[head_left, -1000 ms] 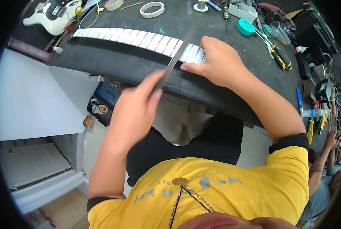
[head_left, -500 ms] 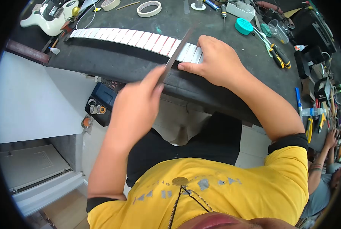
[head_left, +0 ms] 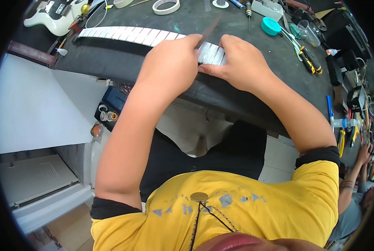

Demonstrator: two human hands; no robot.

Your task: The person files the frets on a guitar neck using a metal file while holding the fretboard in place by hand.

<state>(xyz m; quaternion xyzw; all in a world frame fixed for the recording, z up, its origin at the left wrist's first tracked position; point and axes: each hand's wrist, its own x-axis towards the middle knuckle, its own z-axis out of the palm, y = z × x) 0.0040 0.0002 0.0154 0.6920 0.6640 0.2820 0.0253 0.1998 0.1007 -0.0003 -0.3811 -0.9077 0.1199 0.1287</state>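
Observation:
A guitar neck (head_left: 139,34) lies along the near edge of the workbench, its fingerboard covered in white strips between the frets. A few strips by my right hand look silvery. My left hand (head_left: 170,62) is closed around a thin dark file (head_left: 212,28), which slants across the neck, its far end blurred. Part of the file and the strip under it are hidden by my fingers. My right hand (head_left: 245,62) grips the neck's right end, thumb on the near side and fingers over the far side.
On the workbench (head_left: 233,98) are a masking tape roll (head_left: 166,11), a turquoise round tin (head_left: 271,26), a screwdriver (head_left: 249,10) and yellow-black pliers (head_left: 310,60). A white guitar body (head_left: 57,19) lies at the far left. Another person's arm (head_left: 354,167) shows at the right edge.
My left hand has moved up and to the right with the file, across the neck. My right hand keeps its grip on the neck's end. The view has shifted slightly.

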